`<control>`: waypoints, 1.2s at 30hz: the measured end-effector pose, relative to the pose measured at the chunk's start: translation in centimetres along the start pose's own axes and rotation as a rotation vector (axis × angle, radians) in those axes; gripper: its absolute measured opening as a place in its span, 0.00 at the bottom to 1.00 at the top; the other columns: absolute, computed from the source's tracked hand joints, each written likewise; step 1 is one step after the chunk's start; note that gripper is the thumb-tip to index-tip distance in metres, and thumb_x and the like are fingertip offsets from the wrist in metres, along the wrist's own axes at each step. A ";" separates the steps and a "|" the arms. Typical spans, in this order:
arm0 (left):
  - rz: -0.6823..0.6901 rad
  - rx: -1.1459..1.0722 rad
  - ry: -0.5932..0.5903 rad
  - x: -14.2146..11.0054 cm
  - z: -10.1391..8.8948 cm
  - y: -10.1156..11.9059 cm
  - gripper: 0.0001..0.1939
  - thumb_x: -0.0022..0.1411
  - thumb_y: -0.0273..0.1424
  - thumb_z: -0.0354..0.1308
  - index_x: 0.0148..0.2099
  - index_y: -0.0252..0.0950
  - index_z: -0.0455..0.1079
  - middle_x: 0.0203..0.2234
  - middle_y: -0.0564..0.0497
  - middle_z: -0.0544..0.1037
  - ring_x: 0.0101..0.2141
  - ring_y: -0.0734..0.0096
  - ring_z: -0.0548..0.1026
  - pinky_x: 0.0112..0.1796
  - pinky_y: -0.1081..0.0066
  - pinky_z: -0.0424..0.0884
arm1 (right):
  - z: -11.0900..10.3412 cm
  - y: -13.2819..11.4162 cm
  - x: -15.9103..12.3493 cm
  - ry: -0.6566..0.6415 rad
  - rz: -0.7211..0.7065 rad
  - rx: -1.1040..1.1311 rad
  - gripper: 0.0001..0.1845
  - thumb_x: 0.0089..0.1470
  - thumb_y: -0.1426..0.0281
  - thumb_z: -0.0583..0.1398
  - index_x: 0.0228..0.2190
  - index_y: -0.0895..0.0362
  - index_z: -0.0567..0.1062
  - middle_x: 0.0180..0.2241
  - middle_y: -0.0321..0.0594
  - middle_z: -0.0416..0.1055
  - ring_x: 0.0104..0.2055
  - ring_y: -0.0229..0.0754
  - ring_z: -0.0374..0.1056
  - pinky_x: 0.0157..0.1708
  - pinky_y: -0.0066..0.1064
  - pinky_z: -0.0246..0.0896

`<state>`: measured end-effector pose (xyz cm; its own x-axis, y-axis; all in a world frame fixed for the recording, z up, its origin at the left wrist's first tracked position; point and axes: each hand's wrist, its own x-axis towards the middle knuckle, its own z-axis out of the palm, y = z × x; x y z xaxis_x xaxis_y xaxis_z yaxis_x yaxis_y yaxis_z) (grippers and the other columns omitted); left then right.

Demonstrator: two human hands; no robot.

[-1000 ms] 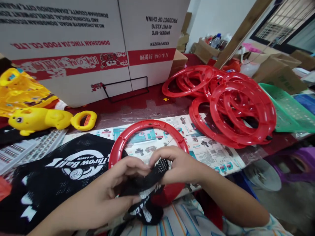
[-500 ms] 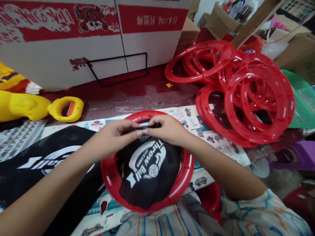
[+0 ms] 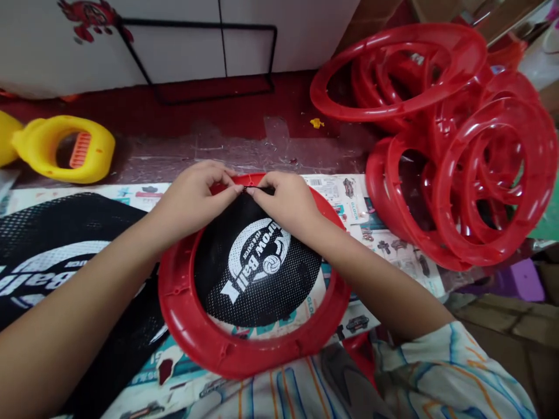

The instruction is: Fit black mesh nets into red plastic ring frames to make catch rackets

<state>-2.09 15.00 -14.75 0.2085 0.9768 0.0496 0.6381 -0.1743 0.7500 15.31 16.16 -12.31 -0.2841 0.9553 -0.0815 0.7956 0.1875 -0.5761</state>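
A red plastic ring (image 3: 253, 352) lies in front of me, tilted against my lap. Inside it is a round black mesh net (image 3: 279, 279) printed with white "Throw Ball" lettering. At the ring's far rim, my left hand (image 3: 198, 195) pinches the net's edge between thumb and finger. Right beside it, my right hand (image 3: 286, 201) pinches the same edge, the two thumbs almost touching. A gap shows between the net's near edge and the ring, with printed card visible through it. More black mesh nets (image 3: 56, 233) lie at the left, partly beneath my left forearm.
Several red rings (image 3: 493, 180) are heaped at the right. A yellow plastic toy part (image 3: 94, 148) lies far left. A black wire frame (image 3: 201, 24) stands against a white carton (image 3: 174, 58) at the back. Printed card sheets (image 3: 349, 201) cover the near tabletop. A small yellow scrap (image 3: 317, 123) lies behind.
The net's edge has been drawn up to the ring's far rim, so its near side has pulled away from the near rim. The view has tipped downward and closer.
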 end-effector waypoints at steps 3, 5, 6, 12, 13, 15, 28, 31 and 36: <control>-0.019 0.000 0.018 0.1 -0.1 0.0 0.10 0.57 0.37 0.54 0.28 0.38 0.68 0.40 0.46 0.77 0.44 0.57 0.73 0.48 0.59 0.69 | 0.1 -0.2 -0.1 0.006 0.022 -0.025 0.10 0.56 0.66 0.61 0.26 0.58 0.75 0.27 0.36 0.73 0.29 0.36 0.65 0.30 0.28 0.51; -0.021 0.003 0.028 0.2 0.0 0.1 0.10 0.57 0.36 0.53 0.27 0.38 0.68 0.39 0.45 0.76 0.43 0.58 0.73 0.47 0.59 0.69 | 0.1 -0.4 -0.1 0.006 0.032 -0.041 0.10 0.56 0.66 0.61 0.26 0.58 0.75 0.27 0.36 0.73 0.29 0.36 0.65 0.29 0.27 0.51; -0.020 0.004 0.030 0.2 0.1 0.1 0.10 0.57 0.36 0.53 0.26 0.37 0.67 0.39 0.45 0.76 0.43 0.58 0.73 0.47 0.60 0.69 | 0.1 -0.5 -0.1 0.004 0.034 -0.047 0.11 0.55 0.66 0.61 0.25 0.58 0.75 0.27 0.36 0.73 0.29 0.36 0.64 0.29 0.27 0.51; 0.000 0.004 0.039 0.2 0.4 0.0 0.11 0.57 0.36 0.52 0.25 0.36 0.66 0.38 0.44 0.75 0.43 0.61 0.72 0.47 0.61 0.68 | -0.1 -0.7 0.3 -0.014 0.044 -0.076 0.11 0.54 0.65 0.61 0.24 0.58 0.74 0.25 0.36 0.71 0.27 0.36 0.63 0.27 0.27 0.48; 0.000 0.005 0.046 0.2 0.5 -0.1 0.11 0.57 0.36 0.52 0.25 0.36 0.66 0.37 0.44 0.75 0.42 0.61 0.72 0.47 0.61 0.68 | -0.1 -0.7 0.3 -0.020 0.045 -0.083 0.11 0.55 0.65 0.61 0.24 0.58 0.74 0.24 0.36 0.71 0.27 0.36 0.62 0.27 0.27 0.48; 0.001 0.006 0.054 0.3 0.5 -0.2 0.11 0.56 0.36 0.52 0.25 0.37 0.66 0.37 0.45 0.75 0.42 0.61 0.72 0.46 0.62 0.68 | -0.2 -0.6 0.3 -0.027 0.043 -0.096 0.12 0.55 0.65 0.60 0.24 0.59 0.74 0.25 0.36 0.71 0.27 0.36 0.62 0.27 0.28 0.47; -0.062 0.042 0.016 0.8 0.7 0.1 0.09 0.54 0.34 0.52 0.24 0.37 0.66 0.34 0.46 0.75 0.42 0.59 0.72 0.45 0.63 0.69 | -1.0 -0.7 0.2 -0.028 0.087 -0.182 0.09 0.53 0.67 0.61 0.27 0.59 0.77 0.27 0.40 0.74 0.30 0.39 0.66 0.29 0.29 0.51; -0.060 0.035 0.008 0.7 0.6 0.1 0.09 0.55 0.34 0.52 0.26 0.37 0.68 0.35 0.45 0.74 0.43 0.58 0.72 0.46 0.61 0.68 | -1.6 -0.2 -0.4 -0.019 0.091 -0.142 0.09 0.55 0.68 0.60 0.28 0.58 0.78 0.30 0.39 0.76 0.31 0.38 0.67 0.31 0.28 0.54; -0.066 0.042 -0.003 0.7 0.6 0.1 0.09 0.54 0.34 0.52 0.25 0.37 0.67 0.33 0.45 0.74 0.41 0.57 0.72 0.44 0.62 0.69 | -1.6 0.1 -0.5 0.027 0.109 -0.143 0.09 0.55 0.68 0.59 0.28 0.58 0.78 0.29 0.39 0.75 0.30 0.38 0.66 0.31 0.29 0.54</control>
<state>-1.43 15.62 -14.99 0.1670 0.9860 -0.0009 0.6810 -0.1147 0.7232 16.40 16.10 -11.01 -0.1785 0.9773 -0.1140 0.8896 0.1108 -0.4431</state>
